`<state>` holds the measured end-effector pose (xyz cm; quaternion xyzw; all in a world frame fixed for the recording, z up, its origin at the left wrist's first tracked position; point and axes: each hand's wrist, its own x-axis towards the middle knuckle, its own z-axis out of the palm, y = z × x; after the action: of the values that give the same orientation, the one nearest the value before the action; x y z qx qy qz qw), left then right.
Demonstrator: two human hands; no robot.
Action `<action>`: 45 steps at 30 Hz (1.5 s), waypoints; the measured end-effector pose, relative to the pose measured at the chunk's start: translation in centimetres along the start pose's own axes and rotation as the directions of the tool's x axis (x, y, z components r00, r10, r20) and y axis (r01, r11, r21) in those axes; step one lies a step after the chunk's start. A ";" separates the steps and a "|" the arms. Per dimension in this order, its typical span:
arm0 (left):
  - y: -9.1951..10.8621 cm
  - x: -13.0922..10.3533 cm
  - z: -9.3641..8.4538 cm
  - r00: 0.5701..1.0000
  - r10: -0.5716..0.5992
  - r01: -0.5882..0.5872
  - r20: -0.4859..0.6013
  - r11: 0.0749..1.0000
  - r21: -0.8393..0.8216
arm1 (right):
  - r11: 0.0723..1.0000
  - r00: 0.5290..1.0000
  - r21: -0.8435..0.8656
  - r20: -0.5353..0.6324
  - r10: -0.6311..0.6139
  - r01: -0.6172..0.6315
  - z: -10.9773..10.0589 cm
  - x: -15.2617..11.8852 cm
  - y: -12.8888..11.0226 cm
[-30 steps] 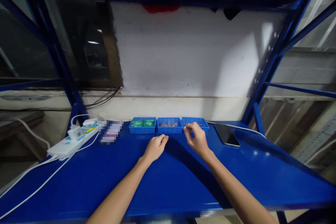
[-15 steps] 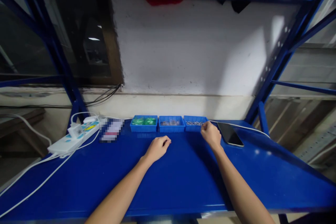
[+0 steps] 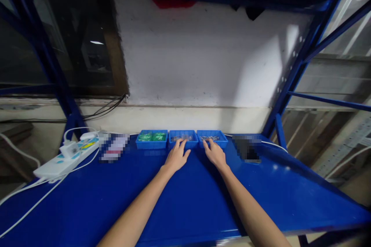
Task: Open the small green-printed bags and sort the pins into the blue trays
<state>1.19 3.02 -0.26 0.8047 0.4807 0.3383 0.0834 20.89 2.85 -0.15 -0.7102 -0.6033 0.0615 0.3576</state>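
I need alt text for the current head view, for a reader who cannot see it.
A person's left hand is at the middle blue tray, and the right hand at the right tray of small metallic-looking pieces. The left tray holds green packets; a power strip lies farther left on the blue table.

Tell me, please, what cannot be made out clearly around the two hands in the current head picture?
In the head view:
Small parts in the middle tray: too small to identify, partly hidden by the left hand.
The right tray: near side partly behind the right hand.
Dark item at right, pale item at left: blurred by pixel blocks.
Forearms: cut off by the bottom edge.
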 end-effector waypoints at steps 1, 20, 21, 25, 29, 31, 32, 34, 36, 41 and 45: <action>0.0 0.3 0.2 0.999 -0.033 0.033 -0.007 0.999 0.003 | 0.999 0.999 -0.003 -0.026 0.037 -0.037 -0.3 0.1 0.5; 0.5 -6.8 -3.5 0.979 -0.189 0.191 0.079 0.982 -0.011 | 0.863 0.899 0.404 -0.180 0.400 -0.303 -1.8 1.3 3.7; 0.4 -6.7 -3.4 0.979 -0.193 0.193 0.060 0.981 0.010 | 0.853 0.905 0.435 -0.170 0.391 -0.287 -1.6 1.3 3.7; -0.6 -5.0 -3.8 0.988 -0.131 0.128 -0.083 0.991 -0.036 | 0.824 0.922 0.517 -0.152 0.355 -0.232 -0.7 1.5 3.2; 0.0 -2.9 -4.9 0.990 -0.032 0.025 -0.137 0.998 -0.053 | 0.844 0.931 0.505 -0.189 0.312 -0.180 -0.7 1.1 2.5; 1.0 -2.0 -5.2 0.992 0.017 -0.019 -0.123 1.000 -0.020 | 0.872 0.937 0.464 -0.210 0.279 -0.156 -0.9 0.7 1.9; 1.5 -1.6 -5.2 0.992 0.048 -0.047 -0.117 0.999 0.008 | 0.887 0.940 0.439 -0.219 0.261 -0.144 -1.0 0.5 1.6; 2.4 -1.0 -5.0 0.989 0.107 -0.100 -0.106 0.992 0.073 | 0.913 0.944 0.390 -0.236 0.229 -0.123 -1.3 0.1 1.0; 3.2 -0.7 -4.6 0.985 0.154 -0.143 -0.083 0.982 0.127 | 0.931 0.946 0.349 -0.256 0.200 -0.102 -1.5 -0.3 0.5; 4.2 -1.1 -3.3 0.983 0.186 -0.182 -0.001 0.966 0.185 | 0.961 0.945 0.275 -0.303 0.126 -0.039 -2.1 -0.5 0.3; 4.1 -2.1 -2.5 0.986 0.160 -0.150 -0.047 0.973 0.174 | 0.970 0.939 0.242 -0.330 0.096 -0.014 -2.0 -0.2 0.8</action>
<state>1.96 -1.36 2.58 0.8332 0.4458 0.3260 -0.0267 22.57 1.78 0.82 -0.6793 -0.5007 0.0194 0.5362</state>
